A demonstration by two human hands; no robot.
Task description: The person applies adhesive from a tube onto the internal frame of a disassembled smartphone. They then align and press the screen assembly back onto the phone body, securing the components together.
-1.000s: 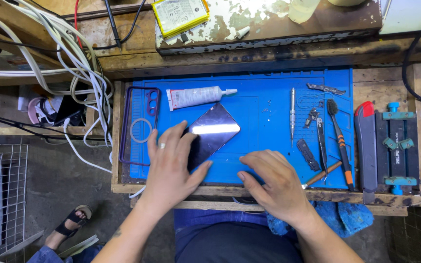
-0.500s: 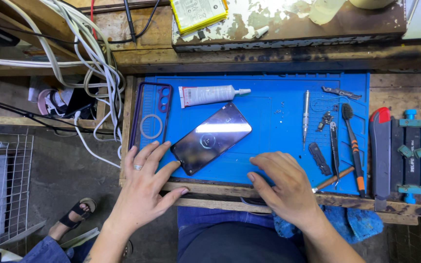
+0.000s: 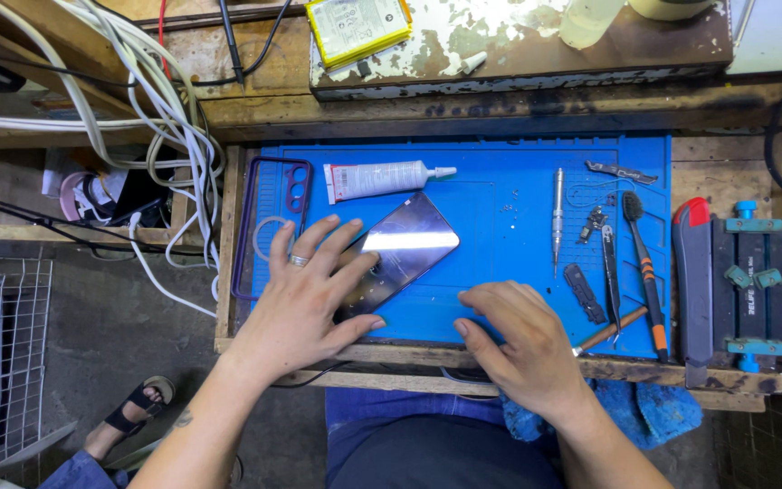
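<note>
The left hand (image 3: 305, 299) lies flat with its fingers spread wide, a ring on one of them, its grip fully open: the fingertips and palm press on the lower end of a dark smartphone (image 3: 400, 249) without closing around it. The phone lies diagonally on a blue silicone mat (image 3: 500, 190), its glossy glass face catching a bright band of light at the upper end. The right hand (image 3: 518, 340) rests palm down on the near edge of the mat, just right of the phone and apart from it, fingers loosely extended and holding nothing.

The mat is smooth and matte with moulded ridges, and sits on a worn wooden table (image 3: 735, 154) with scuffed, chipped edges. A white glue tube (image 3: 377, 179) with a narrow nozzle lies just above the phone. Left of the hand, a translucent purple phone case (image 3: 269, 195) lies along the mat's edge. To the right lie a slim metal screwdriver (image 3: 557, 213), tweezers (image 3: 610, 272) and a black-and-orange brush (image 3: 644, 272).
</note>
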